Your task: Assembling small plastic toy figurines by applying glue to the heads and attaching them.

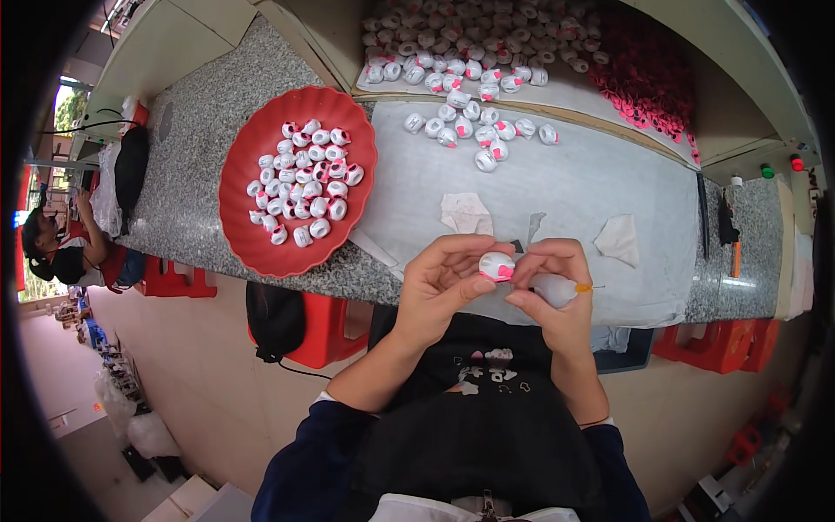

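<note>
Over the front edge of the paper-covered bench, my left hand [439, 283] pinches a small white rounded plastic piece [497, 264] with a pink bow-shaped part on it. Close beside it, my right hand [567, 326] holds a translucent squeeze bottle [553, 288] with an orange collar and a thin needle tip, which points away to the right. The right fingertips are near the white piece; whether they touch it I cannot tell. A crumpled white cloth [465, 213] lies just beyond my hands, and another cloth scrap [618, 239] sits to the right.
A red scalloped tray [235, 217] holds several finished-looking white-and-pink pieces. Loose white pieces [485, 160] lie on the paper sheet [591, 165]. Behind them, a shelf bears a heap of white pieces [487, 35] and a pile of pink parts [648, 87]. Another person [78, 248] sits far left.
</note>
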The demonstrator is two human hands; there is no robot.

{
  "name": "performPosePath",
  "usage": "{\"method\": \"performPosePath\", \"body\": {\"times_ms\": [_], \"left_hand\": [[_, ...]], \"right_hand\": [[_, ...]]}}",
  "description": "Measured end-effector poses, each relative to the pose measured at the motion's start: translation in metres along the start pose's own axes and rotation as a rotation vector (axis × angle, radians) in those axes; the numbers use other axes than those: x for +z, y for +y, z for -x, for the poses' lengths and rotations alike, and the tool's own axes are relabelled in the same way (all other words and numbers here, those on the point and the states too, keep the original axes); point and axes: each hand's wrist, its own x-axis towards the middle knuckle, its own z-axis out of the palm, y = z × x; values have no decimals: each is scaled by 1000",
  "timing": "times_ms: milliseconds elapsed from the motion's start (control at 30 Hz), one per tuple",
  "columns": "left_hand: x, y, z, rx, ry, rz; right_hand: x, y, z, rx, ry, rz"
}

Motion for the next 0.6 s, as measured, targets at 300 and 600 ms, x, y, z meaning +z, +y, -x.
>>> {"method": "performPosePath", "body": {"times_ms": [300, 600], "left_hand": [[-10, -7, 2, -39, -217, 28], [-9, 2, 1, -79, -198, -155]], "right_hand": [[-4, 4, 4, 38, -87, -17], [-1, 1, 5, 181, -25, -143]]}}
